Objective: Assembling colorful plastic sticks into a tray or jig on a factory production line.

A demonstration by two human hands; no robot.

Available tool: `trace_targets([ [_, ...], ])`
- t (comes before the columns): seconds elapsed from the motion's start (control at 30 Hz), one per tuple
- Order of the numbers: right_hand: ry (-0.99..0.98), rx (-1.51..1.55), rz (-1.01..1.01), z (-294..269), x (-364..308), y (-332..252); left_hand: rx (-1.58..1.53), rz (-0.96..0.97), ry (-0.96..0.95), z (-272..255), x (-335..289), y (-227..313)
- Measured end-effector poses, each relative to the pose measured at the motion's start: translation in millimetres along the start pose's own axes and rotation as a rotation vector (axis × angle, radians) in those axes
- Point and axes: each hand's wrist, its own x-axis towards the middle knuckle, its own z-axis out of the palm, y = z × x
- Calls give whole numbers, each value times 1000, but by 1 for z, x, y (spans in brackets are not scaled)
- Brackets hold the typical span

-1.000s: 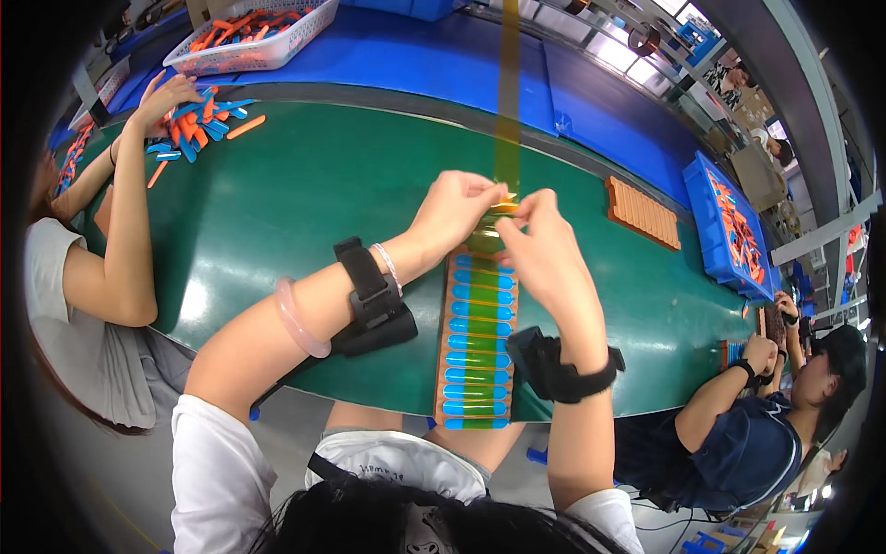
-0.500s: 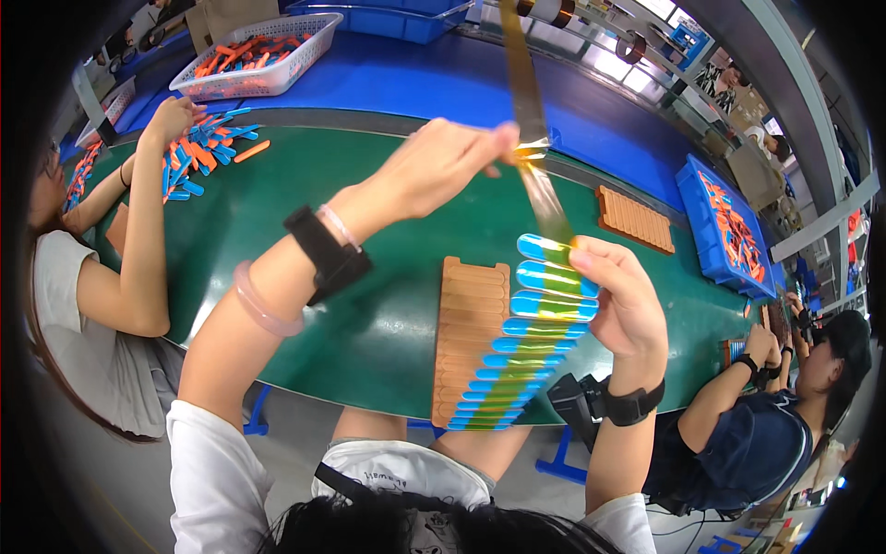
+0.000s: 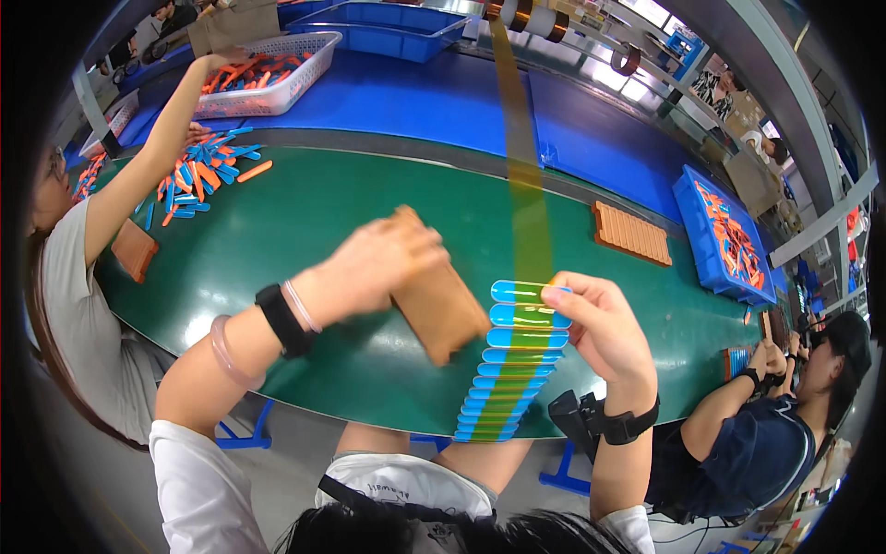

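Between the two hands, above the green surface [image 3: 323, 198], a brown wooden-looking tray [image 3: 438, 309] and a taped row of blue flat sticks [image 3: 512, 369] sit side by side. The left hand [image 3: 392, 258] is closed over the tray's far end, fingers curled around its edge; the tray's long axis slants from that hand nearward and to the right, so its near right corner points at the row. The right hand [image 3: 604, 328] pinches the row's far right edge between thumb and forefinger, its other fingers loosely bent. From that pinch the row lies leftward and trails toward the person's body, each stick crosswise to its length. Amber tape [image 3: 526, 185] stretches away beyond the right hand. A second tray, brown and grooved [image 3: 633, 235], rests past that hand, to its right.

Blur softens the left hand and its tray, and that hand's thumb is out of sight. Whether the tray touches the surface or the row cannot be told. The row's nearest sticks overlap too closely to count.
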Motion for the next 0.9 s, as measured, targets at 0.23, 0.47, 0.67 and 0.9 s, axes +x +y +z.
trace_targets([
  [0.23, -54, -54, 45, 14, 11, 11, 112, -595, -129, -9, -22, -114],
  [0.47, -15, -106, 22, 18, 16, 6, -649, -575, -29, -33, 14, -35],
  [0.67, 15, -63, -70, 23, 14, 3, -2015, -566, 14, -11, -25, 69],
  [0.9, 32, -82, -94, 30, 17, -16, -2161, -636, -77, 23, -81, 142],
])
